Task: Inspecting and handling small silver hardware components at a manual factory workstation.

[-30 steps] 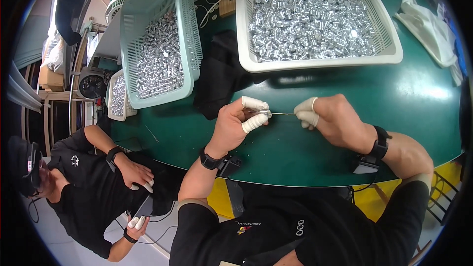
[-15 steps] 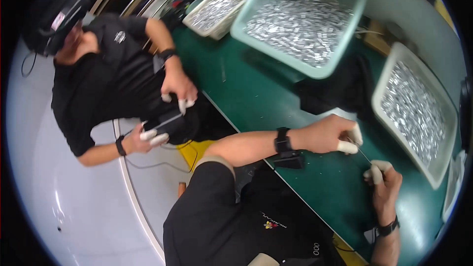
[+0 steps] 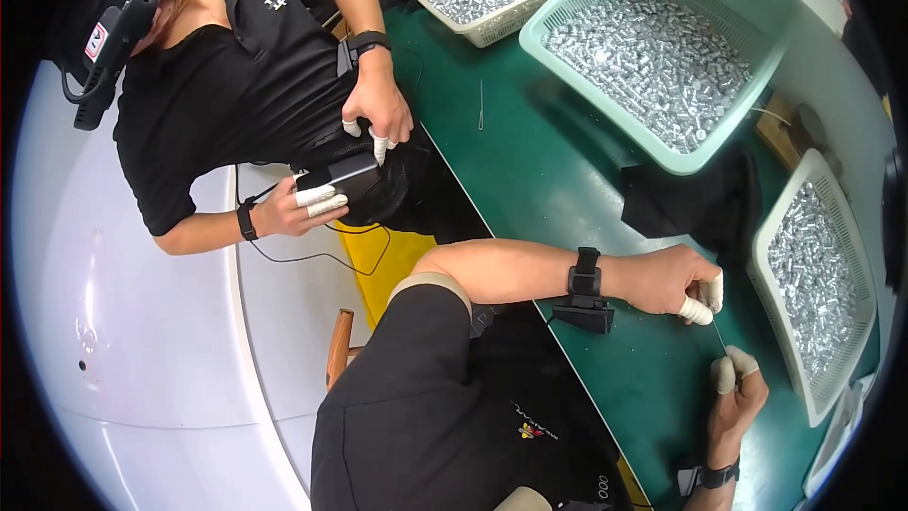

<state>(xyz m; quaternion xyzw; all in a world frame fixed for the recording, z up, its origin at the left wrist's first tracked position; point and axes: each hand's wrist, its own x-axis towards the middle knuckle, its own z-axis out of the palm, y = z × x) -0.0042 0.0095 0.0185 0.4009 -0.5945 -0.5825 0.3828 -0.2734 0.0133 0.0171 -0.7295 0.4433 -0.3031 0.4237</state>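
My left hand [image 3: 667, 282] reaches across the green table with its thumb and forefinger pinched, both in cream finger cots. From that pinch runs a thin dark wire-like piece [image 3: 720, 335], slanting down to my right hand [image 3: 738, 396]. The fingertips of my right hand, also in cots, close at its lower end. How far it runs inside either pinch is hidden. Just right of my hands stands a pale shallow basket [image 3: 793, 326] full of small silvery metal cylinders [image 3: 815, 274].
A large green basket [image 3: 605, 123] of silvery cylinders stands at the back, a smaller white basket [image 3: 487, 30] left of it. Black cloth [image 3: 686, 199] lies between. A thin looped wire tool [image 3: 480, 106] lies on the table [image 3: 530, 180]. At left a co-worker [image 3: 255, 66] holds a dark flat device [image 3: 345, 170].
The whole view has shifted, so the table and baskets sit farther right. Both my hands keep their pinch on the thin piece. The co-worker's head has moved slightly.
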